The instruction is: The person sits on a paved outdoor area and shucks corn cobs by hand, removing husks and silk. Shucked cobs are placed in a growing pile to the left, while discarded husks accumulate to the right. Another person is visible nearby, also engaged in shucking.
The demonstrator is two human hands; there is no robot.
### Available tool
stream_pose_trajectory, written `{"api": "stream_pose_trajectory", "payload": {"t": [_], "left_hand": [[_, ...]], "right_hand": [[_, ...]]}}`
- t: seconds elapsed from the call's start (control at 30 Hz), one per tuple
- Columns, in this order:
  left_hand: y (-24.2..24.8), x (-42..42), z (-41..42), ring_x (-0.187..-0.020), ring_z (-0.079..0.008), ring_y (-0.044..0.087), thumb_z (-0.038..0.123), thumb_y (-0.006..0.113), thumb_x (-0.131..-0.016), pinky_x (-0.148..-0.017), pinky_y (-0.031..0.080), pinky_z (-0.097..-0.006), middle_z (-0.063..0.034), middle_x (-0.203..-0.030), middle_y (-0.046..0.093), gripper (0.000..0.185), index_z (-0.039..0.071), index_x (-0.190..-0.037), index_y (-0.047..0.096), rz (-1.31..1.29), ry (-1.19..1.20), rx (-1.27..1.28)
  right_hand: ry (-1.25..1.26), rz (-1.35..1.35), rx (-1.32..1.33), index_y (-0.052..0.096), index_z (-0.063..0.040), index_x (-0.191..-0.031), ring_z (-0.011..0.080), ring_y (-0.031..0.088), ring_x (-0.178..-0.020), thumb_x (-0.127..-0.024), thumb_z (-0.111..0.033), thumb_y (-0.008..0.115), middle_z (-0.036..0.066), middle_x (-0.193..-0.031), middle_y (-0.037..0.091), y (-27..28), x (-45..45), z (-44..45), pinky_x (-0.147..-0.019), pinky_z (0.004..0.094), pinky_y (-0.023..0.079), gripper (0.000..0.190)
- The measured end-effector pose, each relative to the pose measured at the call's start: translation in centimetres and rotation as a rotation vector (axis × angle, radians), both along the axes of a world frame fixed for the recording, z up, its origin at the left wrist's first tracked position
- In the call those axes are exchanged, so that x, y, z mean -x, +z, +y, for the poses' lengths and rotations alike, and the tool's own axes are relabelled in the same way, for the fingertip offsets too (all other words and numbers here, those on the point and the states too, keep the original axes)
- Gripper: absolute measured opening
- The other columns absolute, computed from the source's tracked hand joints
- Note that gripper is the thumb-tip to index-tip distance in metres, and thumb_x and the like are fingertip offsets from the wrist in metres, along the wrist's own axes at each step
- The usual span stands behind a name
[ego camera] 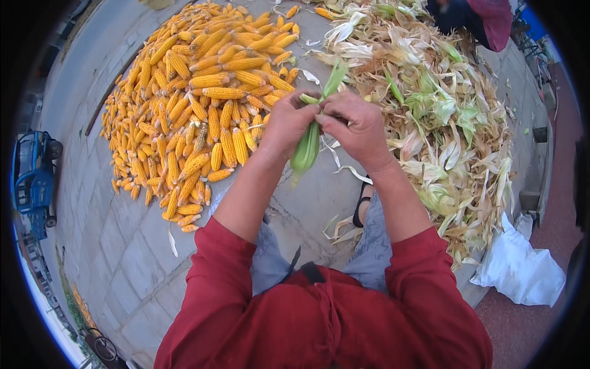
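Between my hands is an ear of corn in green husk (306, 150), its lower end hanging toward my lap and loose green leaf standing up beyond my fingers. My left hand (289, 121) grips it from the left, with the thumb near the top of the husk. From the other side my right hand (354, 123) pinches the husk at the same spot, fingertips close to the left thumb. Kernels on this ear are hidden by the husk. To the left lies a large heap of bare yellow corn cobs (193, 99); to the right spreads a pile of stripped husks (433, 120).
Grey paving (138, 267) lies under both heaps. Another person's clothed leg (493, 23) shows at the far right. A white sack (521, 265) rests by the husks, and a blue vehicle (34, 180) stands far left. My sandalled foot (363, 205) is just below my right forearm.
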State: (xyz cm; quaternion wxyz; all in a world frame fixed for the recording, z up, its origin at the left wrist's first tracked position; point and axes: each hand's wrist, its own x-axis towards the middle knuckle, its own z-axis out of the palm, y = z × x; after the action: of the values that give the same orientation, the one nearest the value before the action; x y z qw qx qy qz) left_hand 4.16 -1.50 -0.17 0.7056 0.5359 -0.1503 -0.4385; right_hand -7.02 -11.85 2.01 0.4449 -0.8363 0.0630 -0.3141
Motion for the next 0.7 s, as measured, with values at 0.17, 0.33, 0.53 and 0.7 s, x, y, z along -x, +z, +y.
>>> {"api": "stream_pose_trajectory", "payload": {"t": [0.17, 0.33, 0.53, 0.7], "left_hand": [[0.5, 0.5, -0.2, -0.067, -0.0129, 0.059, 0.002, 0.058, -0.082, -0.058, 0.048, -0.0246, -0.0068, -0.081, 0.061, 0.018, -0.003, -0.099, 0.058, 0.005, -0.051, -0.013], [1.1, 0.8, -0.1, -0.074, -0.0138, 0.061, 0.009, 0.055, -0.088, -0.068, 0.051, -0.0253, -0.0082, -0.088, 0.062, 0.020, -0.003, -0.104, 0.056, -0.068, -0.163, 0.083], [0.6, 0.5, -0.1, -0.073, -0.0144, 0.063, 0.009, 0.053, -0.090, -0.066, 0.051, -0.0245, -0.0086, -0.084, 0.064, 0.019, -0.004, -0.103, 0.059, -0.128, -0.042, 0.025], [0.8, 0.4, -0.1, -0.072, -0.0149, 0.063, 0.009, 0.055, -0.089, -0.066, 0.052, -0.0243, -0.0090, -0.083, 0.064, 0.018, -0.005, -0.100, 0.060, -0.104, -0.044, -0.003]], "right_hand": [[-0.013, 0.048, -0.296, 0.064, 0.003, -0.083, 0.0136, 0.060, -0.060, -0.079, -0.007, 0.065, 0.008, -0.073, 0.063, 0.1, -0.2, 0.1, -0.053, 0.0273, 0.047, 0.010], [-0.142, 0.114, -0.652, 0.063, 0.005, -0.086, 0.0091, 0.059, -0.060, -0.083, -0.006, 0.062, 0.006, -0.072, 0.062, 0.1, -0.3, -0.1, -0.053, 0.0241, 0.051, 0.012], [-0.064, 0.115, -0.673, 0.063, 0.005, -0.090, 0.0108, 0.062, -0.066, -0.081, 0.000, 0.060, 0.008, -0.080, 0.064, 0.2, -0.4, -0.2, -0.060, 0.0248, 0.054, 0.011], [0.003, 0.142, -0.515, 0.062, 0.004, -0.096, 0.0117, 0.064, -0.072, -0.079, 0.005, 0.057, 0.008, -0.084, 0.064, -0.8, -0.2, -1.0, -0.064, 0.0242, 0.054, 0.018]]}}
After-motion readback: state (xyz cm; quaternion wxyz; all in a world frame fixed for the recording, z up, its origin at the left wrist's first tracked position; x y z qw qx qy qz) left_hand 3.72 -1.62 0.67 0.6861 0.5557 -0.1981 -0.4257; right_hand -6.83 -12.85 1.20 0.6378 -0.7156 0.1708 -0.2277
